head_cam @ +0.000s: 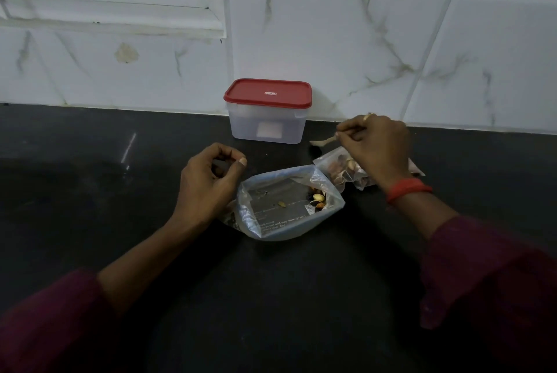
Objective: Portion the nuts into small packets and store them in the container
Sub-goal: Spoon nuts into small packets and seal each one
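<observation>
A large clear plastic bag (280, 222) lies open on the black counter (271, 297), with a few nuts (318, 198) left in its right corner. My left hand (208, 185) hovers at the bag's left edge, fingers curled around what looks like a small clear packet (219, 165). My right hand (376, 146) pinches a small pale spoon (323, 141) just above a filled packet of nuts (339, 169). The storage container (265, 125), translucent with a red lid (267, 92) on, stands against the wall behind the bag.
White marble-look wall tiles (361, 41) rise behind the counter. A window frame (111, 4) sits at the upper left. A faint smear (129, 148) marks the counter to the left of the container.
</observation>
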Available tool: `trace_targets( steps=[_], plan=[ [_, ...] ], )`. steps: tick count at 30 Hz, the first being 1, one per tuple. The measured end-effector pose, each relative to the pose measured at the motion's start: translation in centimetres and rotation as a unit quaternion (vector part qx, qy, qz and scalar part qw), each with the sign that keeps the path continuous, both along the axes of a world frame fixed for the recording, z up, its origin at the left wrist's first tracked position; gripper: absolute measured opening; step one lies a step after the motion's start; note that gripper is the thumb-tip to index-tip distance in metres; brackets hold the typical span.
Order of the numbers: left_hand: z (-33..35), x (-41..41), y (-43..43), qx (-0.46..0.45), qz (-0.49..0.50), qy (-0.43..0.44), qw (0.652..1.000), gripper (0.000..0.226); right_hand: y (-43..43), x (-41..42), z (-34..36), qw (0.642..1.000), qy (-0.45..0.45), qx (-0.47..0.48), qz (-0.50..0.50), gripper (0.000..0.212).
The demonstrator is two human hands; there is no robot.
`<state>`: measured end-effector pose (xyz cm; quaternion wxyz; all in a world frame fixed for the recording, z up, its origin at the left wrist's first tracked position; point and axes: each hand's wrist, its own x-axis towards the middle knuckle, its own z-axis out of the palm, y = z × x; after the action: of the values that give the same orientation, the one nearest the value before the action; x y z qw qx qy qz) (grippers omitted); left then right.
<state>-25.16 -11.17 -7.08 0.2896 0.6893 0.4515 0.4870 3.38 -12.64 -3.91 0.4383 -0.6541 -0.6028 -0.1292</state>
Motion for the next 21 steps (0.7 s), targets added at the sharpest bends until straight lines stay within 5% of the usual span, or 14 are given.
trace_targets(
  steps=[10,21],
  plan=[
    [-0.2,0.1,0.1,0.001,-0.006,0.007,1.0,0.004,7.2,-0.4,-0.6,0.981,-0.015,-0.194,-0.017,0.017],
    [-0.3,0.3,-0.2,0.013,-0.016,0.019,1.0,0.004,10.9,-0.3,-2.0,0.971,0.016,-0.236,-0.024,0.025]
  ],
)
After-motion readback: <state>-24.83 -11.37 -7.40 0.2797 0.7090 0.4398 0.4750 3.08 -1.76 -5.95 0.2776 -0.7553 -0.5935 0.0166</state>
